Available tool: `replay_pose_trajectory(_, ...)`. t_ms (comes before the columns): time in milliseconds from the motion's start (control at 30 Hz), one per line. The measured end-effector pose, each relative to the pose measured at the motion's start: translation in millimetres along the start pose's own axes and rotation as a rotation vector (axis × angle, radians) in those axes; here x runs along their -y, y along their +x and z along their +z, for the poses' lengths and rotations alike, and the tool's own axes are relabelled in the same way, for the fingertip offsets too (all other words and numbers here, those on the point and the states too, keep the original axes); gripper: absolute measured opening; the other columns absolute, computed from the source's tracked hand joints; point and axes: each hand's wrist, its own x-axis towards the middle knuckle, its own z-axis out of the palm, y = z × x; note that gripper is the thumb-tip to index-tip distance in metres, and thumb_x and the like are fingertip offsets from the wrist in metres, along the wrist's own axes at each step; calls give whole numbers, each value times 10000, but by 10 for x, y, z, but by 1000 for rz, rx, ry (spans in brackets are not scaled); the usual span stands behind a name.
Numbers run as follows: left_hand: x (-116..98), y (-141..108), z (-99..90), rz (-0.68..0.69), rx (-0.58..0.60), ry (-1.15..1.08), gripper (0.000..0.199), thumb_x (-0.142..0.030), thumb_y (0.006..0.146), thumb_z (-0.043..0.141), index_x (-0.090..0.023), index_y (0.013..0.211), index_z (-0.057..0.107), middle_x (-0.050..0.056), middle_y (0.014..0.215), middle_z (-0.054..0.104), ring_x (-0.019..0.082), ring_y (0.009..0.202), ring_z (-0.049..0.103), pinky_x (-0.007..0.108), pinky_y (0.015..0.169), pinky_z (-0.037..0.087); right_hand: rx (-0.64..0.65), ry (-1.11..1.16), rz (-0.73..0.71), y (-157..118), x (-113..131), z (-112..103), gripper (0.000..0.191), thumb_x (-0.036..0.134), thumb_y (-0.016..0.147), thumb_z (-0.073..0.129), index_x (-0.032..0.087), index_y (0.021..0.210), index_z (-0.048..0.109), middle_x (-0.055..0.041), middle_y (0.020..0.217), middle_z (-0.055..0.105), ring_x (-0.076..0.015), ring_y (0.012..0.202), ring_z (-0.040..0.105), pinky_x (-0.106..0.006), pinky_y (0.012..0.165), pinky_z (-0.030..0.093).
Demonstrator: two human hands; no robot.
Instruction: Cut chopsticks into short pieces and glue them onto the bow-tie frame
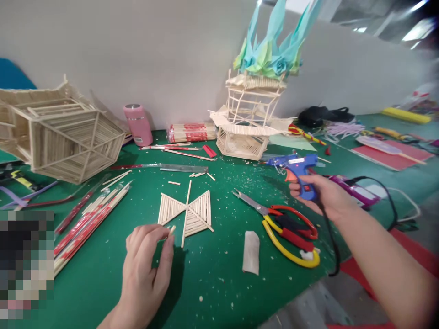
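Left hand [147, 262] pinches a short stick [172, 230], right hand [324, 194] grips a glue gun [303, 167] — a plastic wrapper [169, 133] holds sticks [208, 133].

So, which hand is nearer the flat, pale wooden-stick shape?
Left: the left hand is by the near left side of the wooden shape; the right hand is farther, to its right.

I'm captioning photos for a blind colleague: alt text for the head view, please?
A right hand holds a blue plastic glue gun while the left hand pinches a short pale wooden stick near a flat, spoked wooden-stick shape on a green table. Metal pliers with red and yellow handles lie to the right.
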Motion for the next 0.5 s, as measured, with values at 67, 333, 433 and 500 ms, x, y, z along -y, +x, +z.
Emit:
replay_pose_trajectory(67, 38, 25, -17, 11, 49, -8, 85, -115, 823, 464, -168, 884, 491, 38, 796, 550, 138, 732, 546, 259, 642, 436, 68, 77, 91, 2, 72, 51, 190, 304, 862, 500, 144, 791, 576, 6, 676, 553, -91, 553, 540, -241, 510, 466)
replay_pose_trajectory(333, 259, -11, -8, 27, 270, 31, 167, -181, 840, 444, -194, 999, 491, 40, 795, 616, 136, 653, 615, 194, 504, 472, 38, 21, 8, 78, 297, 74, 201, 397, 732, 640, 228, 837, 616, -14, 805, 596, -110, 663, 580, -262, 579, 467)
replay_pose_trajectory(433, 263, -34, 21, -2, 297, -36, 214, -109, 821, 425, -182, 1021, 453, 23, 730, 568, 108, 568, 563, 181, 482, 462, 196, -287, -161, -59, 357, 81, 315, 529, 741, 572, 226, 708, 649, -47, 728, 633, -144, 627, 579, -314, 590, 485)
replay_pose_trajectory(500, 238, -25, 35, -40, 310, -73, 197, -97, 828, 398, -176, 1002, 445, 4, 684, 528, 93, 522, 520, 169, 461, 443, 342, -430, -196, -245, 369, 133, 355, 553, 753, 530, 246, 614, 639, -42, 643, 628, -140, 523, 554, -309, 525, 506)
